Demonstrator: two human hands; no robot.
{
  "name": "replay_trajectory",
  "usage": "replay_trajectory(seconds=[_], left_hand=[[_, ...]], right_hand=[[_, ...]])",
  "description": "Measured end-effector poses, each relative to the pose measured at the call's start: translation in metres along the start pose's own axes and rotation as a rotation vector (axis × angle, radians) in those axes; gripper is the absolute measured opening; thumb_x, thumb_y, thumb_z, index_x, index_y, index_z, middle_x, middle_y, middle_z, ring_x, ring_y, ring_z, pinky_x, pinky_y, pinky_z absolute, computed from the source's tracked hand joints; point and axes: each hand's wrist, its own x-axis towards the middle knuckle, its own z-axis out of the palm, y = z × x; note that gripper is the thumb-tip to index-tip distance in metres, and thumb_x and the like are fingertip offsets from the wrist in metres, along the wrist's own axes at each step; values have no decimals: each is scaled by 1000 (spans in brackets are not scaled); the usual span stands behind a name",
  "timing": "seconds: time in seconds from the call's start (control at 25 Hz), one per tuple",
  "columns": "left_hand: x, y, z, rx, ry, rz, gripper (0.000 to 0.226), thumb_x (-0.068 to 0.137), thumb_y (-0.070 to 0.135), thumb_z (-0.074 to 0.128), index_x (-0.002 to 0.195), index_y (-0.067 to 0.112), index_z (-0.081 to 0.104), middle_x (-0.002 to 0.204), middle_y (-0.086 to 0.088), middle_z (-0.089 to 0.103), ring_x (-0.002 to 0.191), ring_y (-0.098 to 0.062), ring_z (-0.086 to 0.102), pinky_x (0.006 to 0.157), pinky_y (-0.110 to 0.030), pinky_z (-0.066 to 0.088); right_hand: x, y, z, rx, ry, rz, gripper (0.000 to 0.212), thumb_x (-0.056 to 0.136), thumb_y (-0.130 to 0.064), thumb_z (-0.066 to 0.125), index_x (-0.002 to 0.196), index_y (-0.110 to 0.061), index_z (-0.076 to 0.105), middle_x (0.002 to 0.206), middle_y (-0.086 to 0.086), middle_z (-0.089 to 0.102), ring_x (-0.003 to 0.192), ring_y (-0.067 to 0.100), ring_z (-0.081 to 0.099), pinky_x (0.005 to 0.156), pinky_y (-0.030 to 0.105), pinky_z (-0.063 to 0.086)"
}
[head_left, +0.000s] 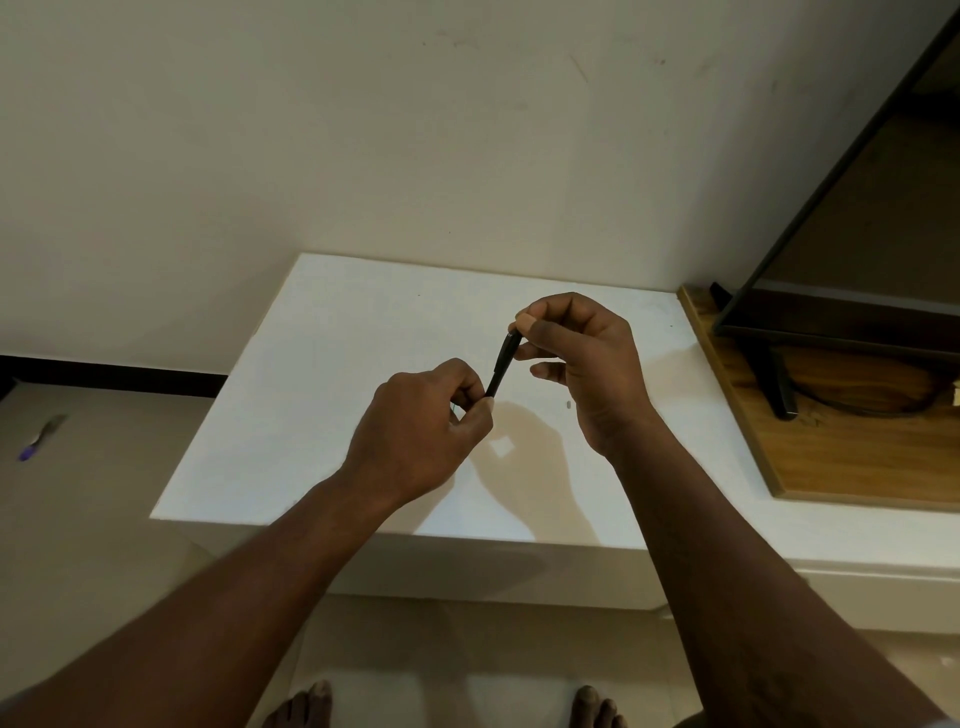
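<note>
A slim black pen (503, 365) is held tilted in the air above a white table (332, 374). My right hand (582, 364) pinches its upper end between thumb and fingers. My left hand (421, 431) grips its lower end with curled fingers, and that end is hidden inside the fist. Both hands hover over the middle of the table, close together.
A small grey speck (568, 404) lies on the table beside my right wrist. A wooden board (852, 447) at the right carries a black screen on a stand (779, 384). A purple-tipped pen (42, 437) lies on the floor at left. My bare feet show at the bottom edge.
</note>
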Motion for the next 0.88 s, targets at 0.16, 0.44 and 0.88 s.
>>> replay_trajectory(seconds=[0.16,0.44,0.88], left_hand=[[0,-1,0,3,4,0,12,90,44,62,88,32,63,71,22,67,64,-3,69,67,-33,58],[2,0,0,-11,34,24,12,95,42,62,94,30,64,85,17,73,66,-4,69,63,-23,51],[6,2,-5,-31,131,76,25,99,43,61,116,25,61,101,14,74,74,-5,71,69,-24,54]], right_hand=[[0,0,0,-1,-26,-3,1,94,-16,73,93,-16,73,104,14,80,82,15,74,72,30,52],[-2,-2,2,20,-55,-101,15,86,-19,76,101,-16,75,101,12,79,83,19,74,68,28,53],[-4,5,8,-186,-80,-247,20,88,-12,82,105,-20,77,102,-6,80,81,7,72,67,27,57]])
